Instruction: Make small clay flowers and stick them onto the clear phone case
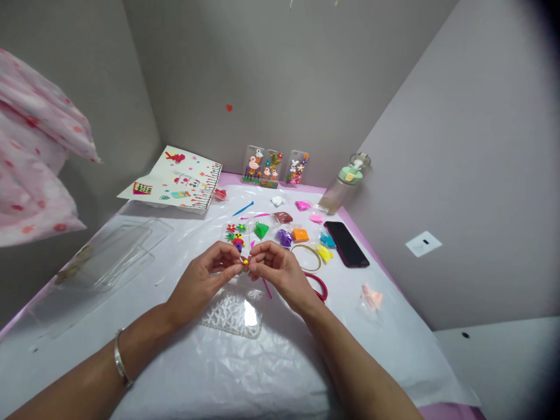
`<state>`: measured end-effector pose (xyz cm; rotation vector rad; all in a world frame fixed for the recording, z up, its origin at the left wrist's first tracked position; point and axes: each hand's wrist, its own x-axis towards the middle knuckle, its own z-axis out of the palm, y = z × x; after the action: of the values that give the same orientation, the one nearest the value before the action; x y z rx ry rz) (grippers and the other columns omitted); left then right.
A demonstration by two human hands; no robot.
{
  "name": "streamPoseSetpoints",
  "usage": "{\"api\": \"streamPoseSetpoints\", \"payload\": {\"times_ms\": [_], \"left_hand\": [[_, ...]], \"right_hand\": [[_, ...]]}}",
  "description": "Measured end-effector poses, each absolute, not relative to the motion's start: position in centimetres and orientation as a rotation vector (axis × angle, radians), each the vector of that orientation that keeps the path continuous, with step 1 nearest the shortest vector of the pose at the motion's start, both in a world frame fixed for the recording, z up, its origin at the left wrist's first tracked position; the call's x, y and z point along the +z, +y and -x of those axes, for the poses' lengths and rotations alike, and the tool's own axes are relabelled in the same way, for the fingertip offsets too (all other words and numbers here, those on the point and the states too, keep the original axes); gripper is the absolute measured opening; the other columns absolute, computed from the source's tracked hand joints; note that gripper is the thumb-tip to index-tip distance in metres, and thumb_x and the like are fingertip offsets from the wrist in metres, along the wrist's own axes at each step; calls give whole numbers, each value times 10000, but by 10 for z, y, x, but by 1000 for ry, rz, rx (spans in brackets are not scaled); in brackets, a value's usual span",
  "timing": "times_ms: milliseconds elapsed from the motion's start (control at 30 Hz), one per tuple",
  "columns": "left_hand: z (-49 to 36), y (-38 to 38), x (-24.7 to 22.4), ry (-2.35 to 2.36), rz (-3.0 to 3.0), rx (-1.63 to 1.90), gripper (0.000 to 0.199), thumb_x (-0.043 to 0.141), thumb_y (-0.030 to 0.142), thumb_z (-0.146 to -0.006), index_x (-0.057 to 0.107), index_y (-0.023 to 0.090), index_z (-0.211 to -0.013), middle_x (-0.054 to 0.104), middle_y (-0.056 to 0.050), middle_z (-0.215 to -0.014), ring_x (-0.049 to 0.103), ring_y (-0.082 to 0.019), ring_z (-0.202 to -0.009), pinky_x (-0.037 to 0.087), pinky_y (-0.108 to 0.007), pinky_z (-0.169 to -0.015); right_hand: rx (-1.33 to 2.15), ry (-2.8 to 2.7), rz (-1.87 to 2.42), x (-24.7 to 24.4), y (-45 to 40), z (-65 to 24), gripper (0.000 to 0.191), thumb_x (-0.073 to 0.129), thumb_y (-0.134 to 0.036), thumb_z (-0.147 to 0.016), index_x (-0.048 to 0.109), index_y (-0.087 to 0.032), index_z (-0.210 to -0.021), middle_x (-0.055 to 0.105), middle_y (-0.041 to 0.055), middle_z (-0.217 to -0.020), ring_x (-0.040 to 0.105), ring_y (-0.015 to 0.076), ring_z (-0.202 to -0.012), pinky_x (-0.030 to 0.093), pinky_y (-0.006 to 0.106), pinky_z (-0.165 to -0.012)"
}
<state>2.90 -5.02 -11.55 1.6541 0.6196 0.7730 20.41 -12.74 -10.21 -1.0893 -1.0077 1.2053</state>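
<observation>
My left hand point(205, 279) and my right hand point(276, 269) meet above the middle of the table, fingertips pinched together on a tiny clay piece point(245, 264) with yellow and red in it. A silver bangle sits on my left wrist. Below the hands lies a clear phone case point(234, 312) with a white flower pattern. Just beyond the fingers is another clear case with coloured clay flowers point(235, 234) on it. A thin pink tool point(266, 288) pokes out under my right hand.
Bags of coloured clay point(292, 234) lie past the hands, with a dark phone point(346, 243), a gold ring and a red band to the right. Three decorated cases point(275, 167) lean on the back wall, a bottle point(345, 184) beside them. A painted sheet point(175, 179) and clear packaging point(109, 254) lie left.
</observation>
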Motion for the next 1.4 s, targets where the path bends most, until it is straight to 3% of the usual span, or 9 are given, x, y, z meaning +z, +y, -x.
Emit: {"api": "streamPoseSetpoints", "payload": {"times_ms": [167, 567, 700, 833, 1133, 1400], "left_hand": [[-29, -45, -114, 625, -1550, 726, 240, 641, 407, -911, 631, 219, -1059, 693, -35, -999, 692, -210, -924, 521, -342, -870], [-29, -46, -109, 610, -1525, 664, 147, 690, 358, -862, 697, 225, -924, 685, -18, -885, 648, -195, -872, 513, -323, -813], [-29, -46, -110, 601, -1519, 676, 155, 693, 365, -861, 695, 225, -926, 687, -21, -895, 654, -197, -879, 517, -329, -824], [-30, -46, -110, 614, -1533, 717, 177, 696, 382, -858, 691, 213, -908, 689, -24, -897, 659, -199, -872, 528, -333, -825], [-30, -46, -114, 571, -1471, 686, 153, 696, 354, -874, 667, 221, -945, 696, -9, -934, 677, -183, -906, 526, -317, -853], [-29, -48, -112, 540, -1498, 665, 143, 670, 352, -895, 653, 226, -960, 729, -20, -905, 699, -198, -884, 535, -335, -836]], "right_hand": [[1203, -1035, 1097, -101, -128, -206, 192, 804, -274, -756, 665, -182, -851, 643, -20, -741, 589, 107, -658, 467, 256, -657], [1086, -1141, 1206, -97, -132, -206, 87, 723, -277, -829, 728, -192, -850, 656, -9, -751, 577, 126, -704, 453, 276, -705], [1091, -1125, 1170, -99, -131, -205, 127, 722, -294, -841, 717, -202, -929, 663, -2, -789, 596, 126, -723, 480, 275, -709], [1155, -1076, 1135, -103, -128, -204, 284, 812, -279, -743, 678, -209, -984, 670, 9, -876, 629, 146, -806, 515, 280, -720], [1154, -1068, 1112, -103, -128, -203, 201, 786, -227, -757, 674, -192, -920, 650, -19, -777, 597, 110, -705, 478, 251, -691], [1205, -1107, 1137, -100, -131, -205, 176, 776, -331, -795, 716, -195, -888, 673, -2, -802, 592, 117, -695, 479, 267, -689]]}}
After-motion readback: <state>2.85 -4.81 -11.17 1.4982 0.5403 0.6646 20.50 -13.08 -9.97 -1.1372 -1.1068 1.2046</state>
